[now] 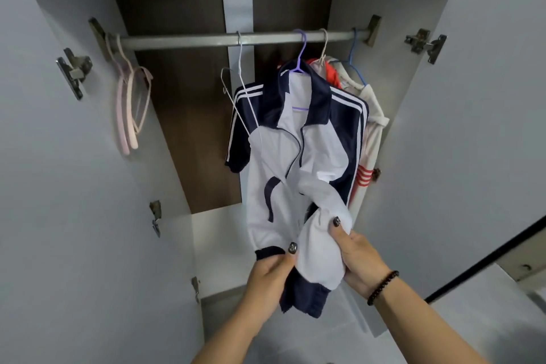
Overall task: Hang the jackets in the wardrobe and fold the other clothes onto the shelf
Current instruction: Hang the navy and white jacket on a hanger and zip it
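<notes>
Fingers of the left hand point(270, 270) and right hand point(359, 260) grip the tracksuit jacket point(295, 156) hem; it hangs on the purple hanger point(301, 59). A hard tug could pull it off.

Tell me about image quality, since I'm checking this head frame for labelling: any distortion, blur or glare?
Head view: wide-angle bending bows the rail and the wardrobe sides; light is soft and even, without glare; the jacket and both hands, left and right, look reasonably sharp; the lower right corner is smeared.
</notes>
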`<state>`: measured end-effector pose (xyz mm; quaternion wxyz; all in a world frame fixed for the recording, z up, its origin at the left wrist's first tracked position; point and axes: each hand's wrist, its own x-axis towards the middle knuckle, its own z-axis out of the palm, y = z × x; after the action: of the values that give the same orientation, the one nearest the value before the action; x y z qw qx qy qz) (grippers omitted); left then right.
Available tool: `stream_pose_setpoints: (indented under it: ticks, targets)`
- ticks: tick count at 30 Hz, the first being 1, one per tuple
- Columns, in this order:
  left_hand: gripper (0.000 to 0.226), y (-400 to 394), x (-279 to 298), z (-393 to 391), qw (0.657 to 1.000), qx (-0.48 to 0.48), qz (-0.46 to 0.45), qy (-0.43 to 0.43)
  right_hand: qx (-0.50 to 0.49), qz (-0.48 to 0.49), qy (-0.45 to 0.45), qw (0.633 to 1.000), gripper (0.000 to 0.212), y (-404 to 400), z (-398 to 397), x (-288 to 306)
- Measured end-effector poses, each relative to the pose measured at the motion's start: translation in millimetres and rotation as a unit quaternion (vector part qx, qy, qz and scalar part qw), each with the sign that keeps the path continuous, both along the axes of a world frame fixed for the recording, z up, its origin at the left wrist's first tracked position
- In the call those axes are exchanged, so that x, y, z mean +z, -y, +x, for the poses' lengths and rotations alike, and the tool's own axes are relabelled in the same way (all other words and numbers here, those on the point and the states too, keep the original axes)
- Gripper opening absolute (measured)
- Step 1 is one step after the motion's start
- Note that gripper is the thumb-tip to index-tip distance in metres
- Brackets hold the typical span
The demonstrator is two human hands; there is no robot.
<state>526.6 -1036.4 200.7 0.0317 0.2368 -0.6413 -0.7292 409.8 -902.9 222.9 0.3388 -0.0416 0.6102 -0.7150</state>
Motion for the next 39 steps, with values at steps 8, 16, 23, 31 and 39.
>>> stream_pose_setpoints:
  ticks: [8,16,23,31,39]
  targets:
    - [0.036,-11,-9,-6,0.997,-0.040,-0.059,-0.036,-0.058,0.145,-0.085,0.984,0.049,-2,13,-11]
    - [0.029,-5,-20,-9,0.996,-0.010,-0.087,-0.019,-0.092,-0.020,0.094,0.991,0.036,-11,6,-11]
    - [0.053,-5,-23,-5,0.980,-0.016,-0.191,0.049,-0.086,-0.121,0.196,0.969,0.062,-23,3,-18]
    - [0.013,-17,-20,-6,0.969,-0.065,-0.240,0.006,-0.052,-0.093,0.163,0.981,0.044,-28,6,-23]
    - [0.022,-19,-15,-8,0.984,0.027,-0.175,-0.002,-0.094,0.065,-0.025,0.993,0.023,-45,10,-25]
